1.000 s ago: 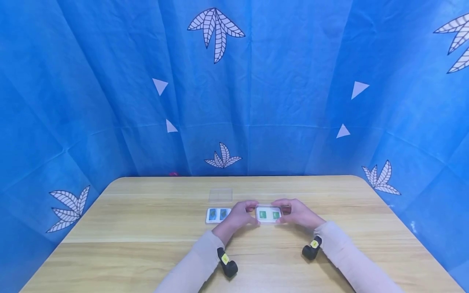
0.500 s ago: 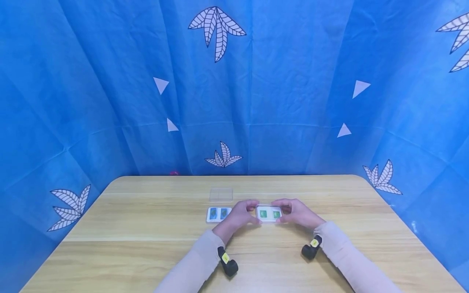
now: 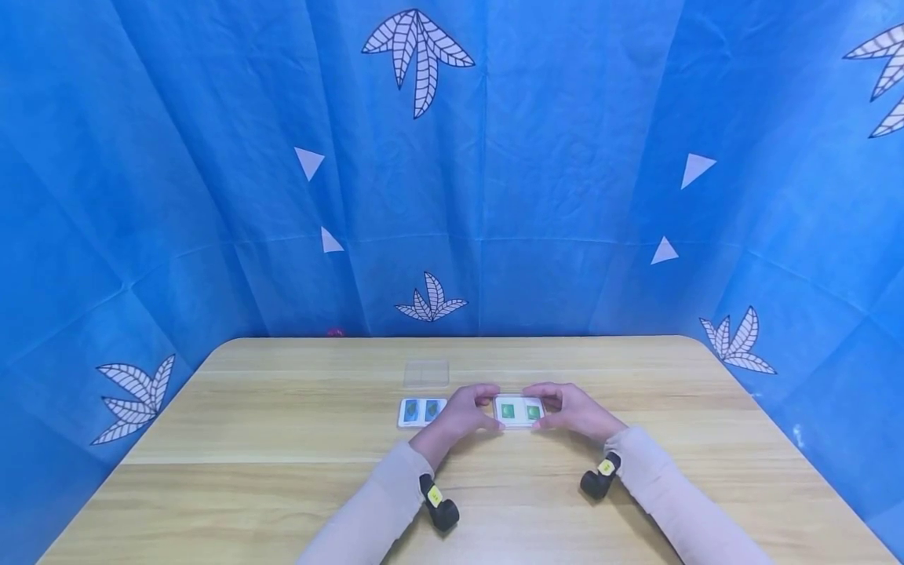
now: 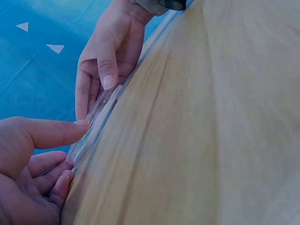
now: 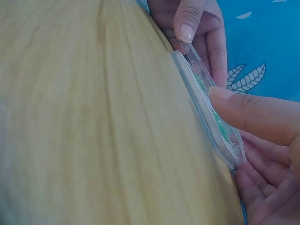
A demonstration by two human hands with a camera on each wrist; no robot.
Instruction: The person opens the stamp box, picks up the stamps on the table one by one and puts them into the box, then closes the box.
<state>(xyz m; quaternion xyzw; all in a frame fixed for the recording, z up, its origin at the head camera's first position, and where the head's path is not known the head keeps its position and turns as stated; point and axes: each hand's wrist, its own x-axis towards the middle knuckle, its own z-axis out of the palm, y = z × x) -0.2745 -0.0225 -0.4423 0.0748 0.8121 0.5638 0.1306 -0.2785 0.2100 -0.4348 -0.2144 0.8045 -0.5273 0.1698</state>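
A flat clear plastic box (image 3: 519, 422) with white contents and two green pictures is between my hands on the table. In the right wrist view its clear lid (image 5: 200, 68) sits at a slight angle over the white-filled lower part (image 5: 206, 107). My left hand (image 3: 462, 413) pinches the lid's left end, thumb at the near edge and fingers at the far edge. My right hand (image 3: 581, 413) grips the right end the same way. Whether the lid is fully seated is hard to tell. Partly behind the left hand lies a white card-like piece (image 3: 412, 412) with two blue pictures.
Behind the blue-pictured piece, a clear, flat plastic piece (image 3: 426, 373) lies on the wooden table (image 3: 282, 439). A blue curtain (image 3: 565, 196) with white leaf prints hangs past the table's far edge. Each wrist wears a black camera (image 3: 442, 514).
Both hands keep their grip on the lid at nearly the same spot. The head view has shifted very slightly; the other pieces stay where they were.
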